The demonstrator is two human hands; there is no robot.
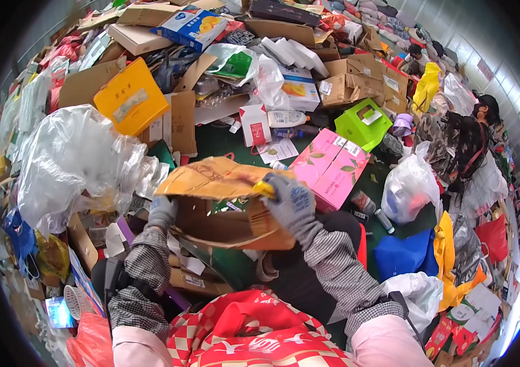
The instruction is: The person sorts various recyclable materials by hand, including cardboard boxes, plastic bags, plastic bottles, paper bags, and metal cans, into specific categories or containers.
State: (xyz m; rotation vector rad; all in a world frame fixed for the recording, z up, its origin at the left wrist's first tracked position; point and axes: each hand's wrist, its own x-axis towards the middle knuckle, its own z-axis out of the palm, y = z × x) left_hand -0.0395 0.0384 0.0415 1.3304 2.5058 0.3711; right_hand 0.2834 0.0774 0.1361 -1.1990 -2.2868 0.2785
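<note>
An opened brown cardboard box is held in front of me, its hollow side facing me and its edges bent. My left hand, in a grey glove, is closed on the box's left edge. At its right side is my right hand, also gloved and closed around a short yellow object that looks like a tool handle; its far end is hidden. The right fingers also touch the box. Just beyond the right hand lies a pink printed carton.
Mixed waste is heaped all around. A yellow box and a large clear plastic bag lie left. A green box, a stuffed white bag and a blue bag lie right. Another person is at the far right.
</note>
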